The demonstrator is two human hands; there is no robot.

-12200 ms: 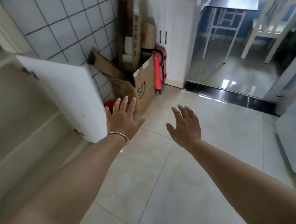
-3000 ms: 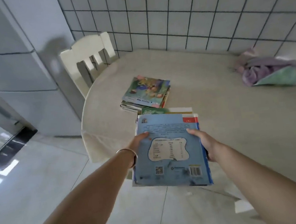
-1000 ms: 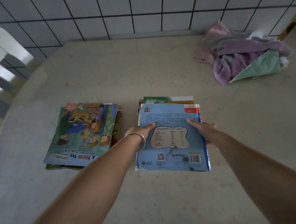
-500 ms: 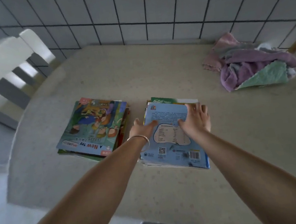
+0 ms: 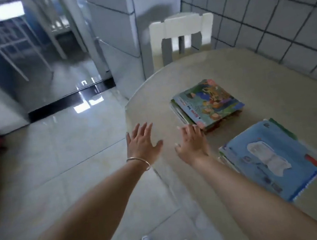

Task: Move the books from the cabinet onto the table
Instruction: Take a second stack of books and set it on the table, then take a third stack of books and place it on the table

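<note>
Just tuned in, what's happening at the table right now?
A person is stacking books on the table. Two piles lie there side by side: a blue-covered stack nearer and a colourful stack beyond it. Both the left hand and right hand are open and empty, off the books.

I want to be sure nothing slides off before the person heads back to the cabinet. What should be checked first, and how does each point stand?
1. Left hand empty: ok.
2. Right hand empty: ok.
3. Blue-covered stack resting flat on the table: ok.
4. Picture-book stack lying clear of the table edge: ok.
5. Two stacks apart, not leaning on each other: ok.
6. Books left in the cabinet: cannot tell, out of view.
</note>
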